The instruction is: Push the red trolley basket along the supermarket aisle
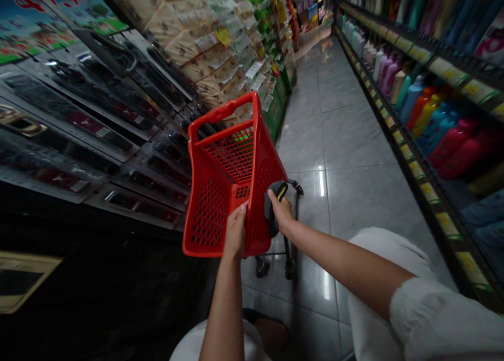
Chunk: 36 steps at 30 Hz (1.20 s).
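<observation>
Through the head camera I have the left hand closed on the rim of the red basket, directly ahead of it on wheels; the right hand grips a dark grey pad beside the basket's outer wall. Pressing too hard from the right could roll or tip it into the hanging packages left of the hands. Far up-left, a sign shows red digits, perhaps 49.9; shelf labels rightward are unreadable.

Left hand on rim of red basket; right hand holding dark grey item. Shelved bottles.
</observation>
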### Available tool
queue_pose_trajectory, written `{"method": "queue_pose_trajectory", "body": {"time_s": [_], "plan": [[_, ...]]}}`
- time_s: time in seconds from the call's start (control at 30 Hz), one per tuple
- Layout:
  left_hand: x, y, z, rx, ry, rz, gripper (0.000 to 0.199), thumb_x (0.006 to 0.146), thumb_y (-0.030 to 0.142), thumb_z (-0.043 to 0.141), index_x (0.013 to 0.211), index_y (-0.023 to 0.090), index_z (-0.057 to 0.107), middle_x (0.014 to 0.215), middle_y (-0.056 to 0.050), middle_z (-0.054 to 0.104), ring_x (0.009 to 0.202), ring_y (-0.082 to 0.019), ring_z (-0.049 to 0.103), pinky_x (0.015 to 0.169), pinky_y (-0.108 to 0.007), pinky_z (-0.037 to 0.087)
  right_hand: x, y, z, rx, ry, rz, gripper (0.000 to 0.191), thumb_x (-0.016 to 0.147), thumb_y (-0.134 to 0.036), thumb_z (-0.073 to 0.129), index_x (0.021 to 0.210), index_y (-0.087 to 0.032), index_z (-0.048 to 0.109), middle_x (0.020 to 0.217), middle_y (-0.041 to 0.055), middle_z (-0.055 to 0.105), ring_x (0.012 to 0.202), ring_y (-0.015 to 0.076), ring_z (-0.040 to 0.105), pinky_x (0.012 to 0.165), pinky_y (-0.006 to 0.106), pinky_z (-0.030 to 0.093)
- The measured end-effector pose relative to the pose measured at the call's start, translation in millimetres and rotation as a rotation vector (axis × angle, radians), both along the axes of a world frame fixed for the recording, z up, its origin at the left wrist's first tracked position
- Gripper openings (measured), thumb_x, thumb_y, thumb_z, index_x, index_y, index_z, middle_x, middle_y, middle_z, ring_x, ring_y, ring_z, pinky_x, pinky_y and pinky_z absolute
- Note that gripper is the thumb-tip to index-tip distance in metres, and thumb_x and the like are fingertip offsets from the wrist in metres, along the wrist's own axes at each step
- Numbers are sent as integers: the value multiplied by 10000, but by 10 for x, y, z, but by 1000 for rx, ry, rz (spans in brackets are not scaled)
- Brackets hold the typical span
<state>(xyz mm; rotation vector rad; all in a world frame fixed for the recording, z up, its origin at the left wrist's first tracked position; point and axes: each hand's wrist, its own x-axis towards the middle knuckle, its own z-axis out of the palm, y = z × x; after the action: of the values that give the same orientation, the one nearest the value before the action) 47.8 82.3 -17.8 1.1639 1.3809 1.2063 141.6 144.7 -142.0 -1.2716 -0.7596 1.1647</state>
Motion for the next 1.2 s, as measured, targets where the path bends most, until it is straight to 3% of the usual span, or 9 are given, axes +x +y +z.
{"method": "queue_pose_trajectory", "body": {"time_s": [0.27,0.4,0.5,0.6,0.77,0.83,0.93,1.03,1.2], "plan": [[-1,-41,28,13,-8,2,622,706,636,737,1068,131,770,1014,-117,776,1042,-277,694,981,-386,491,272,135,259,-37,301,-28,284,614,-248,654,891,-183,645,693,6,684,661,204,641,597,302,531],[-22,-66,29,3,-15,3,626,693,647,740,1045,132,778,1010,-124,776,1048,-287,690,997,-411,482,502,276,381,10,446,134,312,583,-205,670,893,-175,643,754,-2,706,667,176,645,657,304,542],[-30,-81,31,-2,-16,10,649,675,669,740,1037,132,780,1003,-125,777,1040,-289,691,988,-414,488,647,339,354,-3,199,246,331,595,-160,689,922,-171,642,832,23,727,748,193,667,735,339,543],[-30,-95,40,-5,-19,2,658,668,677,742,1034,131,782,1004,-126,777,1029,-288,695,980,-406,493,754,349,322,31,-312,300,449,555,-90,737,985,-162,631,932,80,734,852,240,680,799,366,523],[-37,-107,31,-14,-30,-8,675,695,674,724,1089,127,766,1020,-128,774,1042,-294,692,978,-411,493,735,299,495,328,-693,428,845,597,-187,816,1363,-138,463,1109,148,691,983,292,677,868,393,498],[-35,-109,29,-18,-27,-1,682,696,675,722,1101,128,762,1024,-128,773,1055,-298,688,979,-416,492,672,301,571,498,-620,398,889,653,-235,796,1440,-166,388,1219,137,648,1070,271,652,928,389,484],[-15,-107,42,-4,-12,-7,683,689,677,725,1088,124,765,1031,-133,771,1067,-303,683,980,-417,489,554,354,566,577,-476,299,615,719,-284,750,1291,-178,550,1223,105,645,1117,239,621,993,383,460],[12,-95,59,19,0,-14,679,676,685,727,1054,123,775,1023,-132,773,1069,-304,681,984,-416,484,413,429,436,453,-354,136,340,778,-380,704,1054,-185,667,1087,86,676,1057,227,626,985,378,465],[24,-43,54,34,25,8,694,658,708,723,1022,120,781,987,-119,777,1048,-303,684,973,-411,485,151,374,199,255,-363,-28,387,908,-478,506,1067,-154,645,1162,143,616,1146,244,578,1033,388,429]]}}
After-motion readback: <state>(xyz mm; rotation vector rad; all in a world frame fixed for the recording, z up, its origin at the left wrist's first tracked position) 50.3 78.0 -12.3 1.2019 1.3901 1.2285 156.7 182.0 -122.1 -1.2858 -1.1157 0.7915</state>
